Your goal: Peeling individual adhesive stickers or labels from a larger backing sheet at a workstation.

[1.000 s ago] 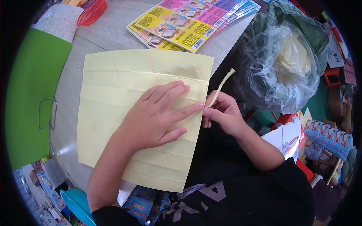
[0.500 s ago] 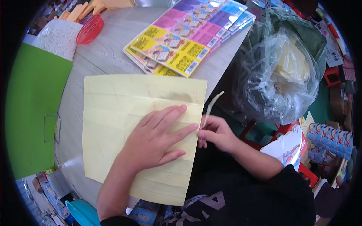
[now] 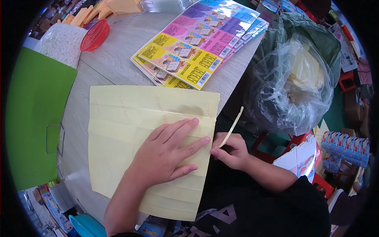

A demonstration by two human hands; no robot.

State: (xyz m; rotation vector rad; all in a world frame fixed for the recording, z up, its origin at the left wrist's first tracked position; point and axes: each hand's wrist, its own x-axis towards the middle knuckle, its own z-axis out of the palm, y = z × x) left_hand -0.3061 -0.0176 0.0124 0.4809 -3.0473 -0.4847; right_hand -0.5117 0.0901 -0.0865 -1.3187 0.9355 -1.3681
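Note:
A large pale yellow paper sheet [image 3: 118,146] with faint reddish print and crease lines lies on the table's near part. My left hand [image 3: 169,152] rests flat on it, fingers spread, near its right edge. Just off that edge my right hand [image 3: 231,150] is closed, thumb against fingers, pinching a narrow pale yellow strip [image 3: 233,125]. The strip's free end sticks up and to the right. Whether its lower end still joins the sheet is hidden by the fingers.
Glossy printed card sheets [image 3: 197,43] are stacked beyond the yellow sheet. A clear plastic bag [image 3: 268,94] with yellowish paper inside stands at the right. Left are a green board [image 3: 35,118], a red basket [image 3: 94,35] and a white bag [image 3: 59,43].
The strip's free end has swung to the right and stands longer above my right hand, which has moved slightly right and down. My left hand stays flat on the sheet.

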